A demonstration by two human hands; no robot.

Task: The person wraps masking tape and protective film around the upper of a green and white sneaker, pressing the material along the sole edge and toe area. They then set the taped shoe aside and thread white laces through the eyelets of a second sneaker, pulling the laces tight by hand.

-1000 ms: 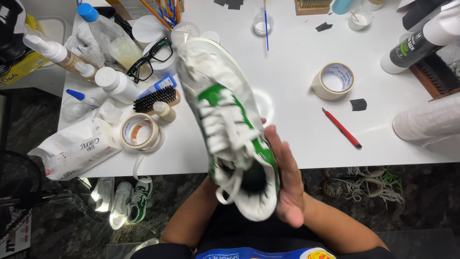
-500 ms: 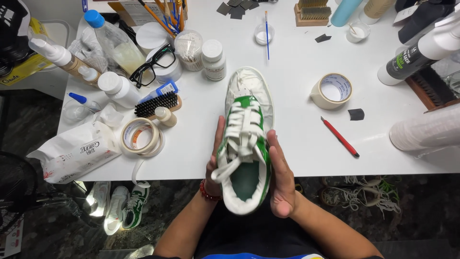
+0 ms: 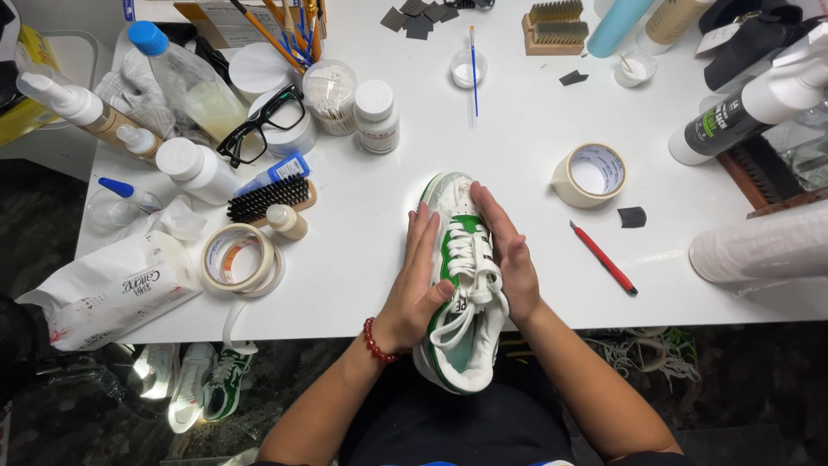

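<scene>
**Sneaker clasped at table's near edge**

Head view: left hand (image 3: 420, 280) & right hand (image 3: 511, 259) press flat on either side of the green-white sneaker (image 3: 459, 285), fingers extended, heel overhanging the table (image 3: 362, 250) edge. Bare room ahead of grip; red pencil (image 3: 604, 257) right, tape roll (image 3: 588, 174) beyond.

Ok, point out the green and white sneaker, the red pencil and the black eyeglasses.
green and white sneaker (image 3: 452, 200): head view, on its white toe cap.
red pencil (image 3: 604, 259): head view, mid-shaft, right of the sneaker.
black eyeglasses (image 3: 278, 105): head view, on the right lens frame.
</scene>
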